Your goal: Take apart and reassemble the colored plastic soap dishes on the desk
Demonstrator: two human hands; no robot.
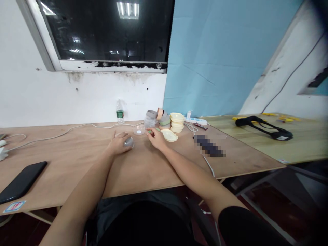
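Note:
My left hand [120,142] rests at the middle of the table, its fingers curled round a small grey, rounded cup [128,142]. To the right, my right hand [156,138] has its fingers pinched together on a thin green piece [150,131], mostly hidden behind them. Between the hands and slightly farther back sits a clear shallow bowl [139,130] with a white round spot. Just right of my right hand lies a pale yellow dish [170,135]. Behind it stand a stack of pale yellow bowls [177,120] and stacked grey, green and orange bowls [164,120].
Clear cups [150,122] stand beside the stacks. A plastic bottle [120,112] is near the wall. A white cable [77,127] crosses the table [143,171]. A black phone [24,181] lies left, a blurred dark object [208,146] right. Farther back is a power strip [198,121].

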